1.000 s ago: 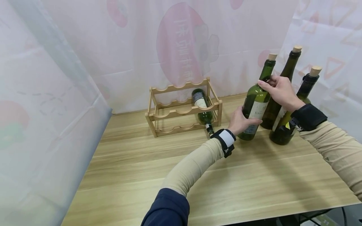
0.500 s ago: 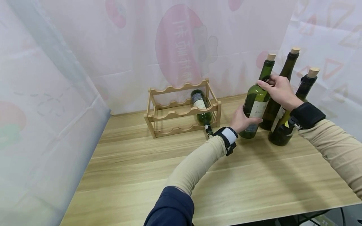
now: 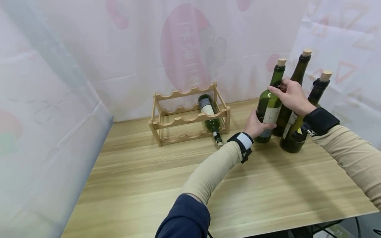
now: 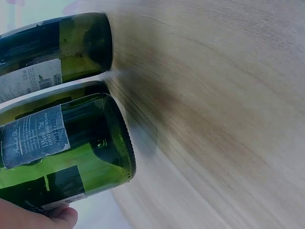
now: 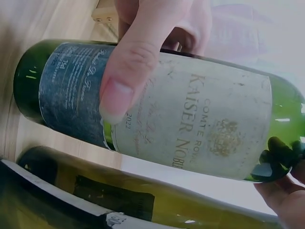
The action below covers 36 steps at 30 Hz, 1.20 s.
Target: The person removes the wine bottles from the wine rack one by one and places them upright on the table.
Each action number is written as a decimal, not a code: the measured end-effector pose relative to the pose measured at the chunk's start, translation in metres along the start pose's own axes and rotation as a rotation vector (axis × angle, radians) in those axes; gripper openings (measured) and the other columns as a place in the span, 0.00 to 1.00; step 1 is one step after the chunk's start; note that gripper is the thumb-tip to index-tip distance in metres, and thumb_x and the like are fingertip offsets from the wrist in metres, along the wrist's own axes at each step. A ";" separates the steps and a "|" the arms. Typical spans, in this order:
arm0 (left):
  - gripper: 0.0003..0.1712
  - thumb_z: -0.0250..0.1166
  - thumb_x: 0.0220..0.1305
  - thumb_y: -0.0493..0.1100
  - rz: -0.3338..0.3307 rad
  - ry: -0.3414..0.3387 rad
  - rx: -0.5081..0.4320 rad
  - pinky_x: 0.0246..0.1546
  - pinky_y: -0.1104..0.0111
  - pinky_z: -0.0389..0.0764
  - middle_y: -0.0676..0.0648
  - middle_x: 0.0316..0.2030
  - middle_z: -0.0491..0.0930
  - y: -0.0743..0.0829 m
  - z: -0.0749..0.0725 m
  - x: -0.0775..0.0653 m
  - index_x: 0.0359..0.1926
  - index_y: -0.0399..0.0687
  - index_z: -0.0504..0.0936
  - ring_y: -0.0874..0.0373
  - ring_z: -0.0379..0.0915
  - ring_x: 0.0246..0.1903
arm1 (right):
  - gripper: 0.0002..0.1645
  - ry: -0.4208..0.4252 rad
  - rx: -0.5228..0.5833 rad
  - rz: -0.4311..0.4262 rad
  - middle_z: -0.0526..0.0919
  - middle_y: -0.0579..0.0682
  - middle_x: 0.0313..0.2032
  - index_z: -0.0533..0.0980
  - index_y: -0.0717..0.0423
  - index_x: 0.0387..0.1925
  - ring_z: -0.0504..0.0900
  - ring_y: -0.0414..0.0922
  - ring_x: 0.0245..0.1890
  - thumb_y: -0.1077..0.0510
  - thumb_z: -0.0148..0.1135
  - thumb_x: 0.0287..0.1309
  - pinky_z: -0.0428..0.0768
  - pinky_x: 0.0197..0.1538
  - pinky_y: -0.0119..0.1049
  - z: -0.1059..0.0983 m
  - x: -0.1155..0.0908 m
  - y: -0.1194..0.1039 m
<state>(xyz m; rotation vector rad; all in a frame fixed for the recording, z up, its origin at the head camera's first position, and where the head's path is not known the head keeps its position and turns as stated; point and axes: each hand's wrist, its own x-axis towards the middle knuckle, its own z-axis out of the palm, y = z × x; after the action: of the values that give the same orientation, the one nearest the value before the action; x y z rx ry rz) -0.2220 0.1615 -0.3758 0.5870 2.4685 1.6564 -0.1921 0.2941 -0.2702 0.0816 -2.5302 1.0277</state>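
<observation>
Both hands hold a green corked wine bottle (image 3: 271,114) with a cream label and a blue one below it. My left hand (image 3: 256,125) grips its lower body, thumb across the labels and fingers behind the glass. My right hand (image 3: 293,96) grips the bottle at its shoulder, just below the neck. In the left wrist view the bottle's base (image 4: 114,143) is close to the table; whether it touches is unclear. Two more corked bottles, a tall brown-green one (image 3: 301,71) and one with a dark neck (image 3: 317,91), stand upright just behind and right of it.
A wooden wine rack (image 3: 190,120) stands left of the hands near the back curtain (image 3: 131,66). One green bottle (image 3: 212,124) lies in its right-hand slot, neck pointing toward the front. The wooden table (image 3: 143,185) ends at a front edge on the lower right.
The held bottle's base and my left hand have shifted slightly right and away from me, and the bottle leans a little less. Both hands keep their hold. The head view has turned slightly.
</observation>
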 end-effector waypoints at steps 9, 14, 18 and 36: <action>0.42 0.79 0.44 0.45 -0.012 0.015 -0.009 0.49 0.73 0.76 0.51 0.51 0.77 -0.002 0.008 0.003 0.59 0.51 0.67 0.61 0.76 0.49 | 0.26 0.017 -0.041 -0.046 0.81 0.71 0.44 0.70 0.66 0.52 0.70 0.21 0.30 0.47 0.55 0.67 0.67 0.34 0.20 0.000 -0.006 -0.001; 0.43 0.80 0.43 0.45 -0.023 0.020 -0.020 0.49 0.74 0.76 0.50 0.51 0.78 -0.005 0.014 0.006 0.60 0.50 0.67 0.59 0.76 0.50 | 0.23 0.027 -0.055 -0.059 0.82 0.70 0.41 0.71 0.66 0.51 0.69 0.22 0.28 0.50 0.56 0.67 0.66 0.32 0.21 0.001 -0.009 0.002; 0.44 0.80 0.42 0.44 -0.028 0.028 -0.013 0.50 0.74 0.76 0.51 0.51 0.78 -0.008 0.018 0.009 0.60 0.50 0.67 0.61 0.75 0.50 | 0.24 0.014 -0.056 -0.053 0.81 0.70 0.42 0.71 0.66 0.51 0.69 0.24 0.29 0.49 0.56 0.67 0.67 0.33 0.22 0.001 -0.008 0.004; 0.43 0.80 0.44 0.45 0.004 0.016 -0.033 0.49 0.73 0.77 0.51 0.51 0.77 -0.019 0.026 0.016 0.60 0.50 0.68 0.61 0.75 0.48 | 0.29 -0.066 -0.074 0.003 0.77 0.71 0.49 0.66 0.70 0.57 0.78 0.62 0.46 0.48 0.49 0.70 0.76 0.48 0.56 0.002 -0.008 0.007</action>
<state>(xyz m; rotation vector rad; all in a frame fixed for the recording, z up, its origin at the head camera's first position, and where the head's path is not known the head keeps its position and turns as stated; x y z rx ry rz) -0.2333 0.1835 -0.4016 0.5778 2.4476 1.7061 -0.1870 0.2972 -0.2795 0.0922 -2.6256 0.9466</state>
